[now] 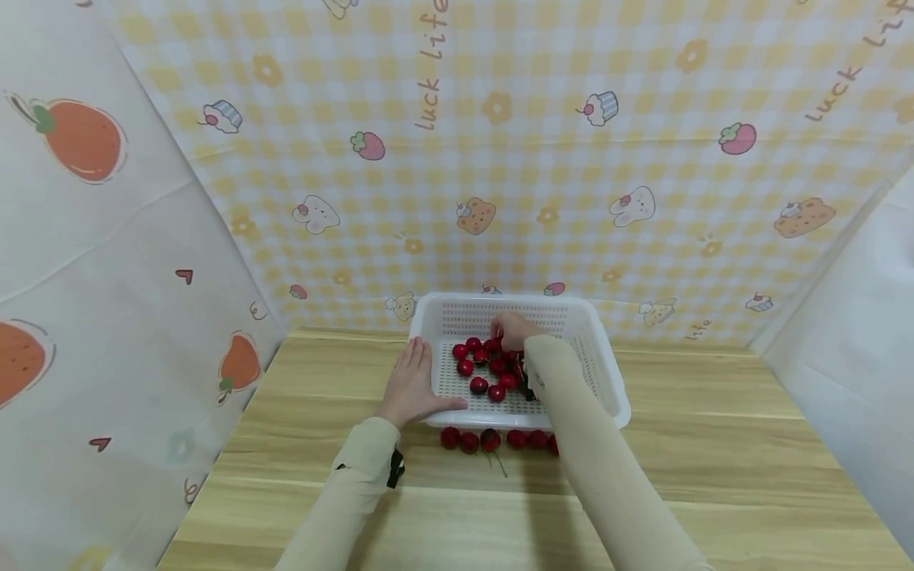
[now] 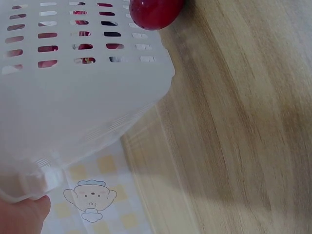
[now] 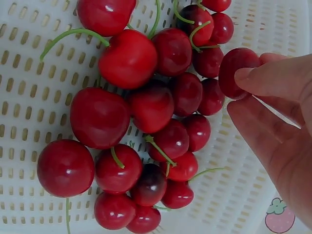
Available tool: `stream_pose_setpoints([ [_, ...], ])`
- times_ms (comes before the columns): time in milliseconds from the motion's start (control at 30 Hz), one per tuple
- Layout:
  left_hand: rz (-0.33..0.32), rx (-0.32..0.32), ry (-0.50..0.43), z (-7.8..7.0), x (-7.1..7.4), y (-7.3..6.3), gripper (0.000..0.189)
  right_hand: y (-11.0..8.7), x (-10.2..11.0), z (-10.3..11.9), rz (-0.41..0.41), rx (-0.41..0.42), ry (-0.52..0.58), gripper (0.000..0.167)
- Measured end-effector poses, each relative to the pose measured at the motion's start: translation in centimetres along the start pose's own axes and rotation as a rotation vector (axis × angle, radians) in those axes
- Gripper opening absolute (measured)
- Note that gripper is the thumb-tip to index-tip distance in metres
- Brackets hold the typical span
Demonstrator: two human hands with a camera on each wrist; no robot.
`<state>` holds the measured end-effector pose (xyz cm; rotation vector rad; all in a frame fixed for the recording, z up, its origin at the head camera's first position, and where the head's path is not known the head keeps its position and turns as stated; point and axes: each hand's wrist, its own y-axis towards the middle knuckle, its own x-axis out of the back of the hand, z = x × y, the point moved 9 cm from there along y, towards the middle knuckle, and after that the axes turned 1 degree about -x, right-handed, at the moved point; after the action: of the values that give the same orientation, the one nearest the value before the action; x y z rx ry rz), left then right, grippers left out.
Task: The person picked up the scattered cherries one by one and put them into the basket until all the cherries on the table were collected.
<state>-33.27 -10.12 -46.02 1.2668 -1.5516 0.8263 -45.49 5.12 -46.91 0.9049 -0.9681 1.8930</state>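
Note:
A white perforated plastic basket (image 1: 616, 382) stands on the table with a heap of red cherries (image 3: 100, 118) inside, several with green stems. Inside the basket, my right hand (image 1: 516, 328) pinches one dark red cherry (image 3: 236, 62) between thumb and fingers, beside the heap. At the basket's front left corner lies my left hand (image 1: 412, 388), its fingers straight along the left rim and its thumb stretched over the front rim. The left wrist view catches only a fingertip (image 2: 27, 214) at the rim, and the basket's outer wall (image 2: 83, 95).
In front of the basket, a row of several cherries (image 1: 468, 442) lies on the wooden table (image 1: 714, 460), one with a long stem. Behind stands a yellow checked cloth (image 1: 500, 174). White cloth walls (image 1: 171, 238) close off both sides.

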Motion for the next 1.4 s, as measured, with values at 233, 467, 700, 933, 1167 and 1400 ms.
stream_pose_setpoints([
  [233, -0.002, -0.008, -0.01, -0.1, 0.0, -0.1, 0.123, -1.9, 2.3, 2.4, -0.066, 0.207, 0.027, 0.025],
  [467, -0.02, -0.014, -0.011, 0.1, -0.2, 0.0, 0.123, -10.3, 7.4, 8.0, -0.221, 0.493, 0.052, 0.022],
  [700, -0.039, -0.03, -0.002, 0.1, 0.1, 0.5, 0.124, -22.0, 10.0, 10.9, -0.47, 0.827, -0.021, 0.027],
  [933, -0.01, -0.022, 0.008, -0.2, 0.0, 0.1, 0.123, -27.1, 5.7, 10.2, -0.406, 0.898, -0.026, 0.028],
  [1167, 0.004, -0.002, 0.015, 0.0, -0.1, -0.1, 0.122, -25.2, -1.2, 8.5, -0.139, 0.766, 0.012, 0.024],
  [1400, -0.023, -0.011, 0.004, -0.1, 0.0, 0.0, 0.121, -22.2, -5.5, 7.0, -0.1, 0.625, -0.042, 0.027],
])
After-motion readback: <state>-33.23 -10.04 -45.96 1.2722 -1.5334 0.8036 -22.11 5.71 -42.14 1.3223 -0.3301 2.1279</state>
